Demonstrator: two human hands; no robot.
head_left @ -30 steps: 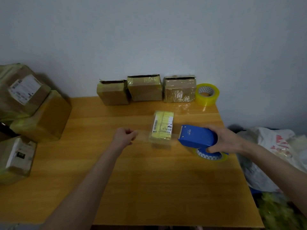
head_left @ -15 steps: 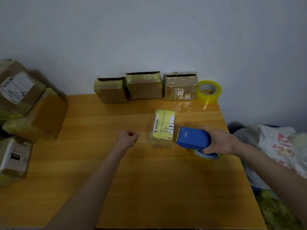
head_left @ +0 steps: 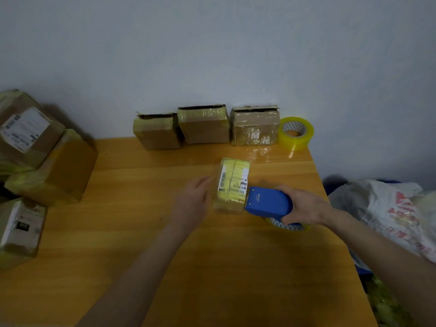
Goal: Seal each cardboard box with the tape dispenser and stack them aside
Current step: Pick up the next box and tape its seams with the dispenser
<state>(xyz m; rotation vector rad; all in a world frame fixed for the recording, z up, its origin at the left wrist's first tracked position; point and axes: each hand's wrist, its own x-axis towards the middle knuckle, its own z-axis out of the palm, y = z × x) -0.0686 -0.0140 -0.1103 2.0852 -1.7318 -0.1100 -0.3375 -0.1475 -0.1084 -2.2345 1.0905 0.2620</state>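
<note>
A small box [head_left: 232,182] wrapped in yellow tape, with a white barcode label on top, lies in the middle of the wooden table [head_left: 212,267]. My right hand [head_left: 303,205] grips the blue tape dispenser [head_left: 267,201], whose front edge touches the box's near right corner. My left hand [head_left: 193,201] is blurred, just left of the box, with fingers reaching toward its left side. Whether it touches the box I cannot tell. Three cardboard boxes [head_left: 204,125] stand in a row against the wall at the table's back.
A yellow tape roll [head_left: 296,133] sits at the back right corner. Several taped boxes [head_left: 50,168] are piled at the left edge. White plastic bags [head_left: 387,213] lie beyond the table's right edge.
My left hand has opened from a pinch and moved right toward the box. The dispenser has slid left until it meets the box's corner.
</note>
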